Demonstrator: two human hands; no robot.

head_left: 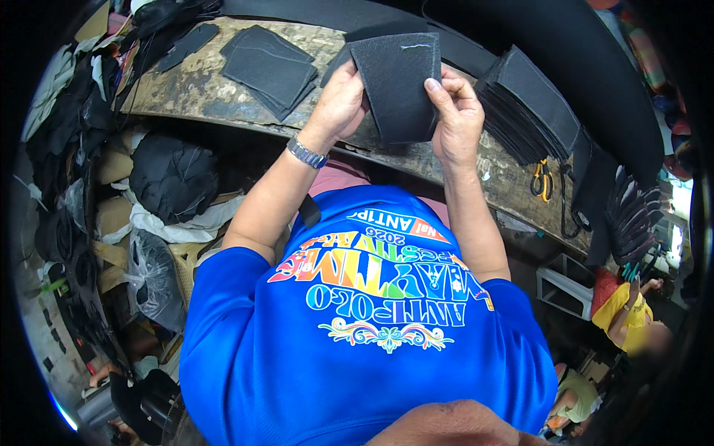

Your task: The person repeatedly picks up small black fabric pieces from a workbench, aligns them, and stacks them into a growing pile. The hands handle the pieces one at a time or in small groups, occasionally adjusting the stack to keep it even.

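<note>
While the two hands hold it up over the worn wooden table (186,93), the black fabric piece (398,89) faces the wearer, a short white line showing near its far right corner. The left hand (342,104) is clamped on its left edge, fingers partly hidden by the piece; a metal-banded watch (306,152) circles that wrist. The right hand (457,115) pinches the right edge, thumb on the front face, other fingers bent behind. More black material (338,68) shows just left of and behind the piece; whether it is also held I cannot tell. To the left on the table lies a loose, fanned pile of black pieces (271,67); to the right leans a taller stack (532,104), with orange-handled snips (542,182) just on its near side. Below the table at left sits a dark bundle (173,178); at far right, beyond a white stool (565,286), is a person in yellow (631,316).
</note>
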